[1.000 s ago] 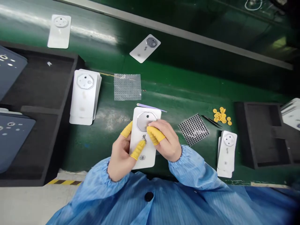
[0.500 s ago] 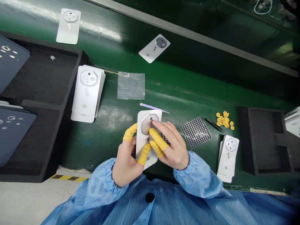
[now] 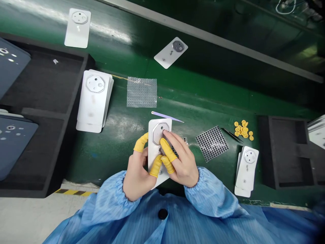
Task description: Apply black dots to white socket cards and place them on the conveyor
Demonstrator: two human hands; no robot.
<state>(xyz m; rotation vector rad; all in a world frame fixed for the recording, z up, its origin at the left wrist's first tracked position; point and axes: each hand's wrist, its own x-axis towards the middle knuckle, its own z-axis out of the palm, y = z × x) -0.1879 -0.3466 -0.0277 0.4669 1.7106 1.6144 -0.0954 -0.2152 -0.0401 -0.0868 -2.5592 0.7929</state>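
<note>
A white phone back cover (image 3: 152, 152) with an octagonal camera ring is held upright in front of me. My left hand (image 3: 140, 171) grips its left side, a yellow-cotted thumb across the front and the fingers behind. Over its right side lies my right hand (image 3: 181, 162), also in yellow finger cots. The fingertips press on the camera ring's lower right, and the thumb rests near my left thumb. Whether a small part sits under those fingertips is hidden. Partly behind the right hand is a small sheet of black dots (image 3: 185, 139). Lilac tweezers (image 3: 166, 116) lie just beyond the cover.
To the left are a stack of white covers (image 3: 92, 105) and a black tray (image 3: 50, 117) with dark covers. Bubble wrap (image 3: 141, 92) lies ahead. Rightward are a dotted sheet (image 3: 212, 144), black tweezers (image 3: 232, 135), yellow finger cots (image 3: 243, 129), more covers (image 3: 246, 171) and another tray (image 3: 281, 186).
My right hand has shifted slightly left and down, its fingertips still on the camera ring. The cover has turned a little, and more of the small dotted sheet shows behind the hand.
</note>
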